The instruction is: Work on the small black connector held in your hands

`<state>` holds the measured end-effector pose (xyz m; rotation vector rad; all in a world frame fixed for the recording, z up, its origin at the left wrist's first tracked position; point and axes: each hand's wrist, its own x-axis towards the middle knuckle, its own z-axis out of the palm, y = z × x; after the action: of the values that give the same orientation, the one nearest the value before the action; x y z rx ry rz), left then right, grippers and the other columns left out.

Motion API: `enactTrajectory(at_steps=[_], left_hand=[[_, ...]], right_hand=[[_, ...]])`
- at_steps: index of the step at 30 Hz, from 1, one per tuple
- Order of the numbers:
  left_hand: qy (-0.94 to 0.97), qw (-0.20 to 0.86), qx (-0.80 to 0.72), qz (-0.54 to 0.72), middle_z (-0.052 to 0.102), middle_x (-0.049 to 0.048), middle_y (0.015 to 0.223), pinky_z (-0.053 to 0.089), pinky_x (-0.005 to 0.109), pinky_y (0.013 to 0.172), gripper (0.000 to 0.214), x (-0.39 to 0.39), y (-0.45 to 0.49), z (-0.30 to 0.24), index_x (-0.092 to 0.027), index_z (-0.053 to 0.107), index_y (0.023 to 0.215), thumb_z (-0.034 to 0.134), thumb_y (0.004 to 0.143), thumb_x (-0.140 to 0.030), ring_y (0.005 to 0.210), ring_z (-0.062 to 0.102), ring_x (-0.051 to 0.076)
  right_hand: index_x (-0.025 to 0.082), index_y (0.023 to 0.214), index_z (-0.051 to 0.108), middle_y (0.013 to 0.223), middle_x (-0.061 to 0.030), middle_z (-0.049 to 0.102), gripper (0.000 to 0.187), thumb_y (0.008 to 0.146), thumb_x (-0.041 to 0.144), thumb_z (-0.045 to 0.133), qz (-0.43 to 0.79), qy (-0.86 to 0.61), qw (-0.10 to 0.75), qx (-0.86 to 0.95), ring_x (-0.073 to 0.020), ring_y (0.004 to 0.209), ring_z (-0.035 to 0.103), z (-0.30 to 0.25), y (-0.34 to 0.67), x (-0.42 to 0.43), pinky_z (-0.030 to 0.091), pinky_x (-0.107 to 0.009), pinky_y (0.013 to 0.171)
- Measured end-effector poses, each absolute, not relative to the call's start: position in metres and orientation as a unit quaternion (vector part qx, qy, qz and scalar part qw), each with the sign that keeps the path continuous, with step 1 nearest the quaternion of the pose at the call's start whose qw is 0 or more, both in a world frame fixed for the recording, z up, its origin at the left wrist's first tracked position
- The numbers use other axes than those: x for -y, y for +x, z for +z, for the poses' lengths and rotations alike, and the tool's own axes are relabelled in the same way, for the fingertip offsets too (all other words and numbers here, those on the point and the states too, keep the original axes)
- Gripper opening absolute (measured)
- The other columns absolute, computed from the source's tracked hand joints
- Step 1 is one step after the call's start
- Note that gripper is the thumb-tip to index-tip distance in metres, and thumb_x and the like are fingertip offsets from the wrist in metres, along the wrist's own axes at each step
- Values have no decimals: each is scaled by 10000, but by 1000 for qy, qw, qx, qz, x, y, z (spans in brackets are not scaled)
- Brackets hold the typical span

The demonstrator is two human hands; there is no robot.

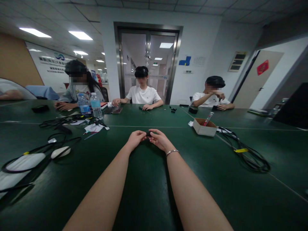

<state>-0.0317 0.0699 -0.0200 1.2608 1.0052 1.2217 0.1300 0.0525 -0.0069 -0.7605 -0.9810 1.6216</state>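
Observation:
Both my arms reach forward over the dark green table [149, 179]. My left hand [135, 138] and my right hand [159, 139] meet at the middle, fingers pinched on a small black object [149, 133] held between them just above the tabletop. Too little of the object shows to name it. A thin bracelet [172, 152] circles my right wrist.
A small open cardboard box [204, 127] sits to the right, black cables with a yellow tag [250, 155] beyond it. To the left lie cables, a white mouse [60, 152], papers and two water bottles [90, 105]. Three people sit across the table, handling small items.

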Motion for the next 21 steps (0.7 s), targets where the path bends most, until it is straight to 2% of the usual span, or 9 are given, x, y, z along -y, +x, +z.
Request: enactTrajectory(at_steps=[14, 21], left_hand=[[535, 528, -430, 500, 622, 41, 636, 398, 202, 531, 364, -71, -34, -21, -108, 627, 741, 742, 649, -441, 546, 537, 94], [537, 535, -426, 494, 608, 25, 581, 399, 189, 509, 352, -67, -32, -17, -122, 579, 725, 705, 695, -449, 506, 536, 87]], right_hand=[[148, 978, 596, 710, -27, 636, 180, 827, 62, 644, 681, -324, 505, 420, -101, 573, 628, -5, 131, -51, 544, -181, 549], [145, 967, 602, 700, -35, 642, 166, 830, 56, 634, 680, -322, 508, 420, -105, 573, 631, -5, 131, -50, 545, -186, 560]])
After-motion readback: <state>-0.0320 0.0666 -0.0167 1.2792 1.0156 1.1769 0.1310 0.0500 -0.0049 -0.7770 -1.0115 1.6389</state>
